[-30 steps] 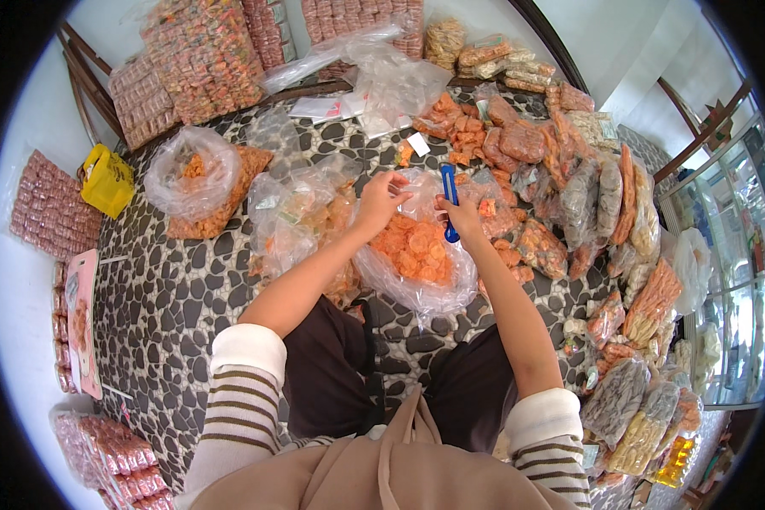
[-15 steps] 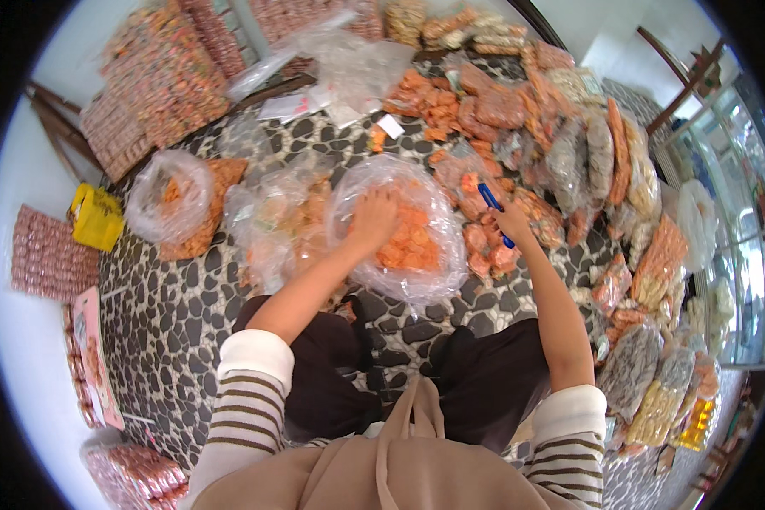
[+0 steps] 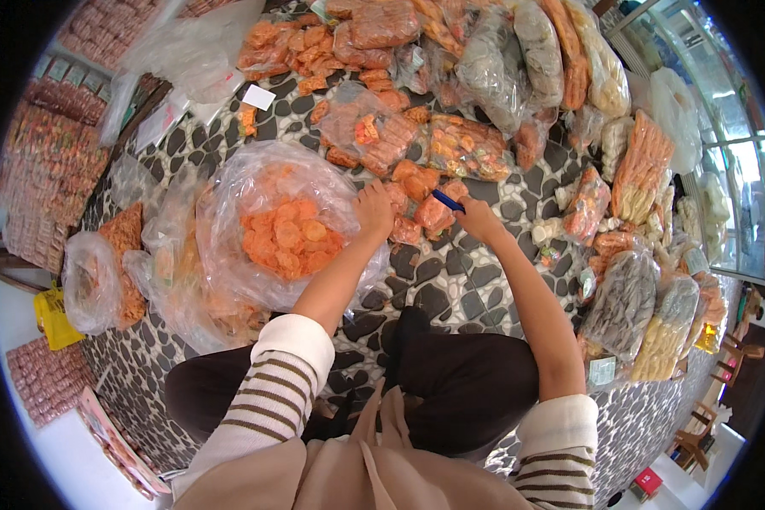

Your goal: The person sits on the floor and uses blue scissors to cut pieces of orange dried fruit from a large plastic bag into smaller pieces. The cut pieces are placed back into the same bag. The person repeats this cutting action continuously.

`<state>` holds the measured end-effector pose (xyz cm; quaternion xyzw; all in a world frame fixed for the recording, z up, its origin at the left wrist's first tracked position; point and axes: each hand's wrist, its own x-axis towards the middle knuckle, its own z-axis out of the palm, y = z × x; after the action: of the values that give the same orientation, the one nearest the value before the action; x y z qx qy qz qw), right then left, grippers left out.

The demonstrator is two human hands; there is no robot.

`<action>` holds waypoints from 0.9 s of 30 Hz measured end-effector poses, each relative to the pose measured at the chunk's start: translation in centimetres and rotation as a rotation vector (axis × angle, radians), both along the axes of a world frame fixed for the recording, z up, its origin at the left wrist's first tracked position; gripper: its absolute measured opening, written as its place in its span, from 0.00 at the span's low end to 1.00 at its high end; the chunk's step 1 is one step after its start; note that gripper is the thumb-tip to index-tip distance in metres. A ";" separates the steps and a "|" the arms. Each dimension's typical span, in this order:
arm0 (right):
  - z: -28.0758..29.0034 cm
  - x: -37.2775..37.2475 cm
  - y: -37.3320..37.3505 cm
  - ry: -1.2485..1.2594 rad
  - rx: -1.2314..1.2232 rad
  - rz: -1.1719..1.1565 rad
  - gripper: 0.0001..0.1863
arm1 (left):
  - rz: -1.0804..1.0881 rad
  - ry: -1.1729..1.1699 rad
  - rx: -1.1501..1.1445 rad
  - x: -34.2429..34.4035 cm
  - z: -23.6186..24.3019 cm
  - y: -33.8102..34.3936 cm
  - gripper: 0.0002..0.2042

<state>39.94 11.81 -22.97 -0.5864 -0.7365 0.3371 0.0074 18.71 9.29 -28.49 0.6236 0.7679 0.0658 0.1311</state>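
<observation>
My left hand [image 3: 375,211] is over the right rim of a large clear plastic bag [image 3: 229,183], its fingers apart and bent downward beside small packets of orange snacks [image 3: 397,198]. Round orange crackers [image 3: 289,238] fill the bottom of that open bag. My right hand [image 3: 479,220] is closed round a slim blue tool [image 3: 448,201], whose exact kind I cannot make out. The tool's end points left, over another small orange packet [image 3: 436,214]. A larger clear packet [image 3: 367,127] lies just beyond both hands.
Bagged snacks [image 3: 493,68] pile up at the far side and along the right, next to a glass case [image 3: 731,170]. Left are a smaller open bag [image 3: 93,280], loose plastic [image 3: 174,229] and a yellow bag [image 3: 58,319]. A white card [image 3: 258,98] lies on the pebble-patterned floor.
My view has turned to the right. My left hand has left the crackers inside the large bag and moved right to the small packets. My right hand still holds the blue tool, now lower over them.
</observation>
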 end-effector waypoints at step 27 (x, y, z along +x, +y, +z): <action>25.7 -20.0 -12.1 0.564 0.513 0.298 0.21 | 0.109 -1.019 0.654 -20.2 23.7 -7.7 0.12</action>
<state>19.98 -0.31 2.72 -0.3369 -0.8428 0.2873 0.3062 -1.45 1.56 -4.75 0.4812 0.5793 0.5952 0.2802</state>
